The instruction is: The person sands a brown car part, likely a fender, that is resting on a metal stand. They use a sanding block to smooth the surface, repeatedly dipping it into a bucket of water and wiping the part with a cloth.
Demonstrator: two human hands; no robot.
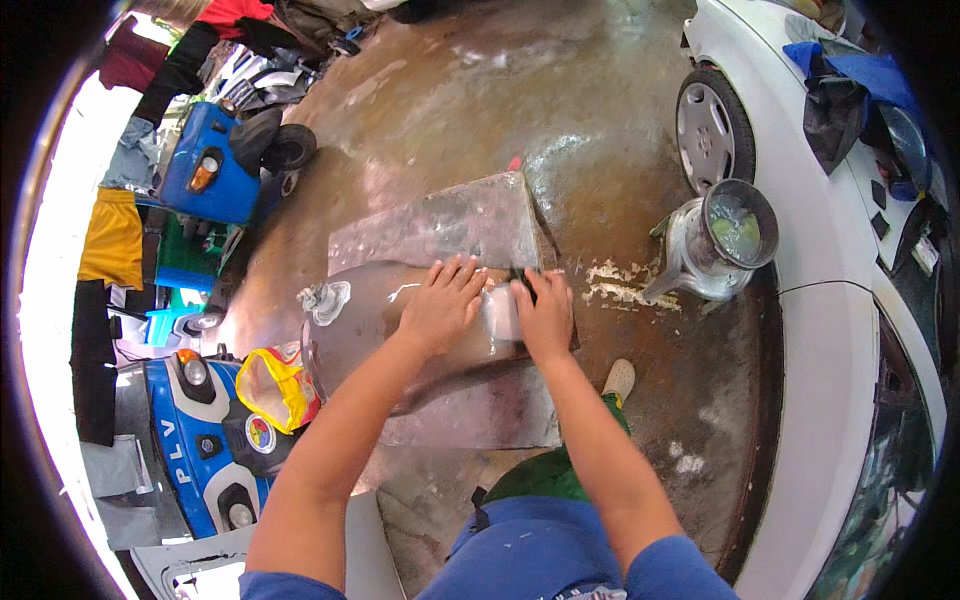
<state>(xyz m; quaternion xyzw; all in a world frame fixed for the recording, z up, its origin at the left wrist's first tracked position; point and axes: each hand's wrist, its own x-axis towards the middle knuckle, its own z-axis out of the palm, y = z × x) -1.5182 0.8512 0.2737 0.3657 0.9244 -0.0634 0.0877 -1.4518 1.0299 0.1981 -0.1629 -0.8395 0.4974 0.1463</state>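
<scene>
A rounded grey-brown metal body panel [360, 320] lies on a flat grey slab [450, 225] on the wet floor. My left hand [440, 300] is pressed flat on the panel with fingers spread. Close to its right, my right hand [545, 312] grips a small dark sanding block at the panel's right end. A whitish wet patch shows between the two hands.
A metal can [725, 240] with pale liquid stands at the right beside a white car [800, 330] and its wheel [708, 125]. A yellow-red plastic bag [275, 385] lies left of the panel. Blue three-wheeler vehicles [210, 165] stand at the left. White residue [625, 285] marks the floor.
</scene>
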